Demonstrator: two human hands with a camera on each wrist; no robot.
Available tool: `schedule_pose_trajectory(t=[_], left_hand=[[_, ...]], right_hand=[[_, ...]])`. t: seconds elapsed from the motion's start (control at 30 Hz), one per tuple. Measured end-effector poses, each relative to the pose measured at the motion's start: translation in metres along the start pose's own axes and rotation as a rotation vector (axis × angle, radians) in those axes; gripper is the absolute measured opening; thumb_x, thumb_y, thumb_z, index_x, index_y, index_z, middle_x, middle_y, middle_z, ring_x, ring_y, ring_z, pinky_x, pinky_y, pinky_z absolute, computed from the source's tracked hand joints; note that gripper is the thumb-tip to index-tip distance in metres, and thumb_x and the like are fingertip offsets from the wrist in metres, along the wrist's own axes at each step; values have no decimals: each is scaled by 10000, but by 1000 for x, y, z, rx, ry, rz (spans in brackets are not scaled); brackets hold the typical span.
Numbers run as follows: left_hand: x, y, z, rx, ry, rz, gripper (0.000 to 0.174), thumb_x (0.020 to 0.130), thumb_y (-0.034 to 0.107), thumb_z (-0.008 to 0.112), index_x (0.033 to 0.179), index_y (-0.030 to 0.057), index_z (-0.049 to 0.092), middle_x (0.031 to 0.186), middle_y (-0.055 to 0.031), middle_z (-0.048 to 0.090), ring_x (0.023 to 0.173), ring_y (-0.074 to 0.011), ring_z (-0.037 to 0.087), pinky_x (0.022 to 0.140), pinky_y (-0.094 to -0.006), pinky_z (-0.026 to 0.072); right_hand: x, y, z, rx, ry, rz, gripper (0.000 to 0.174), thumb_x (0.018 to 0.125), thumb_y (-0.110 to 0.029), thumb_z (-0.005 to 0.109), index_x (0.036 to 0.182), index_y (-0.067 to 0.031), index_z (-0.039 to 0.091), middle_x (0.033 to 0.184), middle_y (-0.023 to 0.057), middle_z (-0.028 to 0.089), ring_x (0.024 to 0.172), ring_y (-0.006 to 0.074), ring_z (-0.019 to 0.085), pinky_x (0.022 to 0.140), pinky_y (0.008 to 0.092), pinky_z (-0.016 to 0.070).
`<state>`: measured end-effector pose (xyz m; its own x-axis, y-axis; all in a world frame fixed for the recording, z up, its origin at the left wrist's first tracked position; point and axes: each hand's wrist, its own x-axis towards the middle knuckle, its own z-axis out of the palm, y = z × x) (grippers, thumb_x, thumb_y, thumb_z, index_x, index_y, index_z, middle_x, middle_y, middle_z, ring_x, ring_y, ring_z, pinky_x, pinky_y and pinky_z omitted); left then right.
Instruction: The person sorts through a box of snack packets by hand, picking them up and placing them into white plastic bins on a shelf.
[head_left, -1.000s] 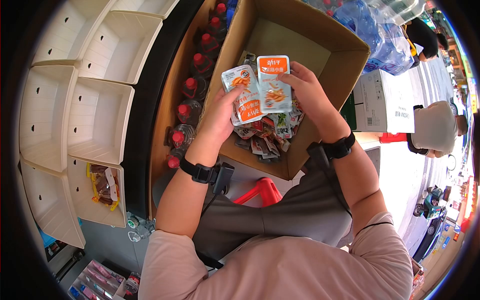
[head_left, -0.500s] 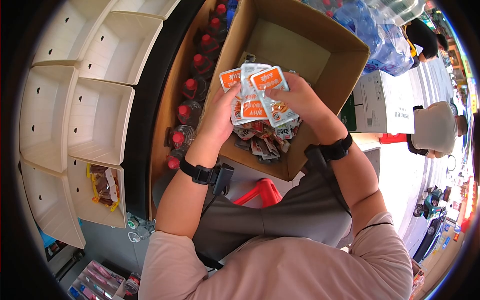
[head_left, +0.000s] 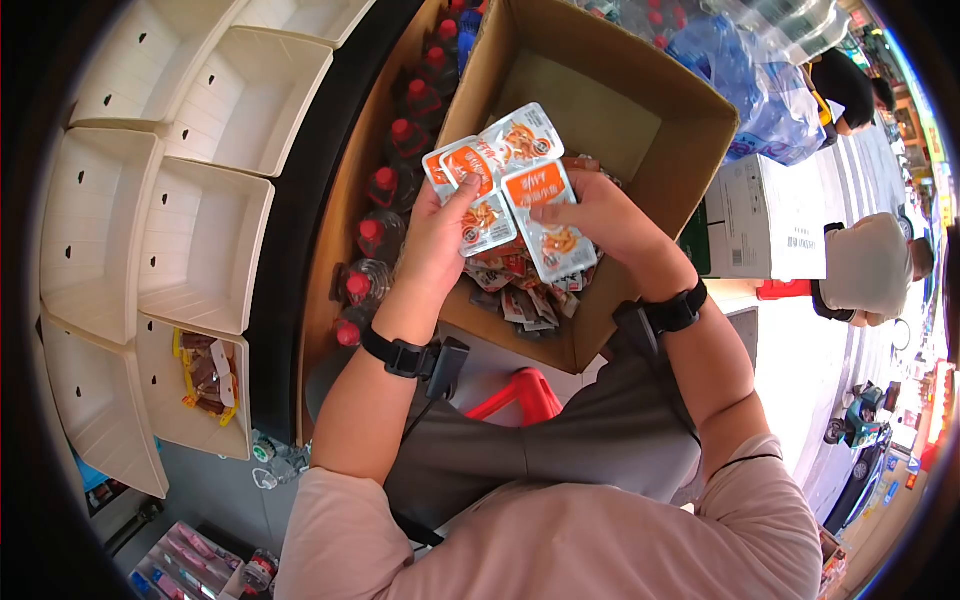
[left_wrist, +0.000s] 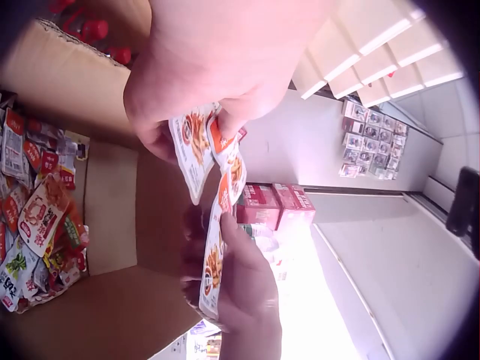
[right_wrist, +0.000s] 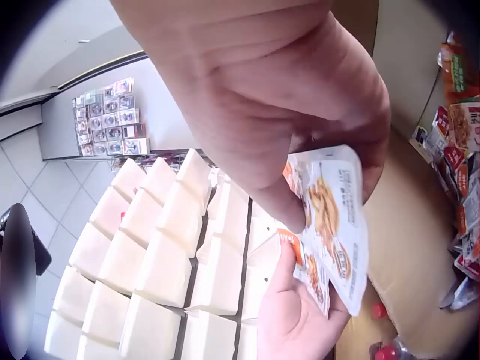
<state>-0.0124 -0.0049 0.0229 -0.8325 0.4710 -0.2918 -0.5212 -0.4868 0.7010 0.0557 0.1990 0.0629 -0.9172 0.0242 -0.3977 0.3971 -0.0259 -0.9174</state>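
- My left hand [head_left: 435,240] pinches three fanned orange-and-white foil snack packets [head_left: 482,200].
- My right hand [head_left: 600,215] pinches a fourth packet [head_left: 548,228] against them.
- One brown cardboard box [head_left: 640,110] sits below both.

The packets [head_left: 500,160] are white and silvery, with orange bands, white lettering and a printed picture of golden-brown food. The box [head_left: 700,110] is plain brown. The pile [head_left: 525,290] at its near edge mixes red, green, white and orange wrappers. The bottles [head_left: 380,232] are dark with red caps. The bins [head_left: 200,240] are white, the stool [head_left: 520,390] red, the straps [head_left: 400,352] black, the shirt [head_left: 560,540] pale pink and the trousers [head_left: 600,430] grey.
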Motion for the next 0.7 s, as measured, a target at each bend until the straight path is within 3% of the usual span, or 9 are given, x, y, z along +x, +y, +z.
schedule_pose_trajectory(t=[0.03, 0.17, 0.3, 0.43, 0.57, 0.7], left_hand=[[1, 1, -1, 13, 23, 10, 307, 988, 132, 642, 1279, 51, 590, 1223, -66, 677, 1090, -167, 672, 909, -334, 558], [2, 6, -4, 105, 64, -48, 293, 953, 97, 652, 1235, 30, 611, 1166, -70, 697, 1049, -157, 677, 897, -313, 544], [-2, 1, -8, 274, -18, -154, 279, 932, 112, 669, 1200, 45, 629, 1123, -61, 704, 1022, -150, 684, 879, -309, 543], [0, -3, -4, 179, 6, -133, 253, 961, 118, 659, 1203, 54, 629, 1146, -60, 702, 1037, -147, 682, 888, -318, 549], [0, -2, -2, 81, 20, -103, 284, 980, 164, 667, 1242, 65, 623, 1175, -47, 691, 1055, -148, 673, 898, -328, 543], [1, -12, -7, 72, -24, -117, 302, 986, 196, 662, 1255, 64, 619, 1195, -42, 679, 1084, -145, 651, 920, -324, 520]], right_hand=[[0, 0, -4, -101, -36, 10, 382, 871, -132, 772, 1180, 56, 653, 1031, 90, 724, 919, 148, 692, 833, 310, 553], [2, -3, -17, -71, 279, -133, 410, 867, -123, 777, 1201, 70, 640, 1039, 78, 718, 931, 128, 665, 820, 287, 542], [3, -4, -20, -103, 158, -359, 426, 876, -129, 770, 1231, 56, 623, 1082, 81, 704, 938, 123, 655, 817, 294, 543], [-1, -7, -18, -376, 58, -77, 396, 879, -148, 767, 1202, 40, 635, 1082, 69, 712, 935, 131, 655, 837, 313, 539], [-2, -4, -1, -154, 35, -139, 345, 905, -158, 745, 1177, 19, 630, 1049, 84, 719, 933, 110, 649, 838, 323, 536], [0, 10, 13, -261, -73, -169, 325, 957, -169, 688, 1211, 14, 601, 1083, 103, 706, 994, 147, 649, 892, 325, 516]])
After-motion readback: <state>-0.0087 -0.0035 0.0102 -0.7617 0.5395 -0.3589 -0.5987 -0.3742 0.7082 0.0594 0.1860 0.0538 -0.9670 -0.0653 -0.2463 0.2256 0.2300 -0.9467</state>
